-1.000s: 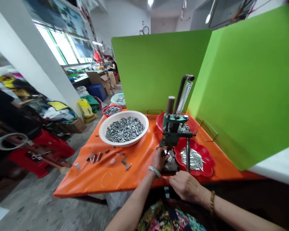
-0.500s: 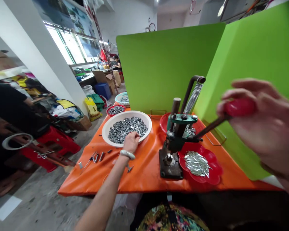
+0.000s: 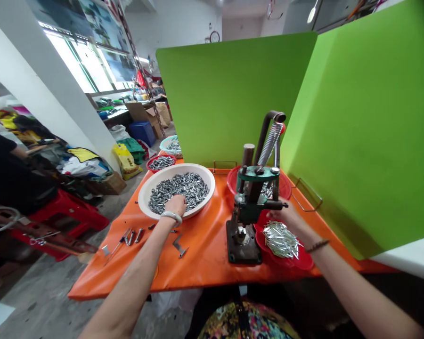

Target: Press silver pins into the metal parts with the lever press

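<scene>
My left hand (image 3: 175, 204) is down among small grey metal parts (image 3: 194, 186) in a white bowl (image 3: 143, 197). Its fingers are curled, and their tips are lost among the parts. My right hand (image 3: 285, 214) is just right of a dark green hand press (image 3: 256, 175), above the far side of a red dish (image 3: 305, 260) of thin silver pins (image 3: 281, 239). The press partly hides its fingers, so I cannot see whether they hold anything. The press lever is up, with its red knob (image 3: 283, 128) behind the spring (image 3: 269, 144).
Behind the press stands a red basin (image 3: 285, 187) with metal parts. Several bolts and tools (image 3: 138, 235) and a bent metal piece (image 3: 180, 247) lie on the orange cloth (image 3: 205, 254). Green panels (image 3: 229, 99) rise behind and right. A dark-clothed person (image 3: 7, 174) is at far left.
My right hand has let go of the lever's red knob and moved down and left beside the press. The lever has swung up. My left hand reaches deeper into the bowl.
</scene>
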A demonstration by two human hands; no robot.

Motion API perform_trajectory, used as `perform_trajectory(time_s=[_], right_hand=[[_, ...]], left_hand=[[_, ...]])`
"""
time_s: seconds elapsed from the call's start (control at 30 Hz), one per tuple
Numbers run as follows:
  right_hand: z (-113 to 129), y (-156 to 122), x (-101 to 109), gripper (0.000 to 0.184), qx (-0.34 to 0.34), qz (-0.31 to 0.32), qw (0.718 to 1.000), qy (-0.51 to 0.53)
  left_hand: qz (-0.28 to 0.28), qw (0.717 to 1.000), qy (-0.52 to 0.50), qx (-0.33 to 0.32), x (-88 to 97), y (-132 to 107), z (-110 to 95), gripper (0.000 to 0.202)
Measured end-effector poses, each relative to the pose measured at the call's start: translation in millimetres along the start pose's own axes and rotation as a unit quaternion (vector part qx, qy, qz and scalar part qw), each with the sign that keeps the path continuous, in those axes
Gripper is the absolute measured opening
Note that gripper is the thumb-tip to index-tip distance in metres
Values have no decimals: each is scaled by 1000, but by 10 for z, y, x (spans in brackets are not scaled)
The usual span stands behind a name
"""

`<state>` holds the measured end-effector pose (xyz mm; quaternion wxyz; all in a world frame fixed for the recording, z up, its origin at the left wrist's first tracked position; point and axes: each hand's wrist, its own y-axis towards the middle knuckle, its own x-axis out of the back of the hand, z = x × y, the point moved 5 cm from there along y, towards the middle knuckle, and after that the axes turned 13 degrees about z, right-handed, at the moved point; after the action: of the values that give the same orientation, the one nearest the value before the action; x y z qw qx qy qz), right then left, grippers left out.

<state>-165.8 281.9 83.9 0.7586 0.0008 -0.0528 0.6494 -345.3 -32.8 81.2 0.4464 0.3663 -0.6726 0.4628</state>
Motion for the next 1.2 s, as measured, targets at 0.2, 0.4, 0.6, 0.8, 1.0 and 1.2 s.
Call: perform_trajectory(time_s=[0.2, 0.4, 0.6, 0.8, 1.0, 1.2], right_hand=[[-739, -115, -728, 24, -35, 64, 993, -95], [-701, -161, -822, 24, -19, 58, 994, -92], [-495, -560, -970, 36, -109, 149, 970, 159], [-456, -683, -995, 41, -115, 150, 946, 263], [-483, -668, -947, 38, -104, 145, 954, 240], [-295, -246, -340, 34, -45, 80, 996, 16]], left_hand=[[-106, 982, -143, -60, 95, -239, -53, 19], [21, 828, -545, -127, -399, -650, -402, 31], [177, 648, -732, -116, -1055, -979, -811, 34], [216, 599, -765, -94, -1234, -1040, -922, 31], [230, 592, -767, -88, -1303, -1060, -981, 34], [250, 578, -769, -104, -1373, -1131, -1102, 33]])
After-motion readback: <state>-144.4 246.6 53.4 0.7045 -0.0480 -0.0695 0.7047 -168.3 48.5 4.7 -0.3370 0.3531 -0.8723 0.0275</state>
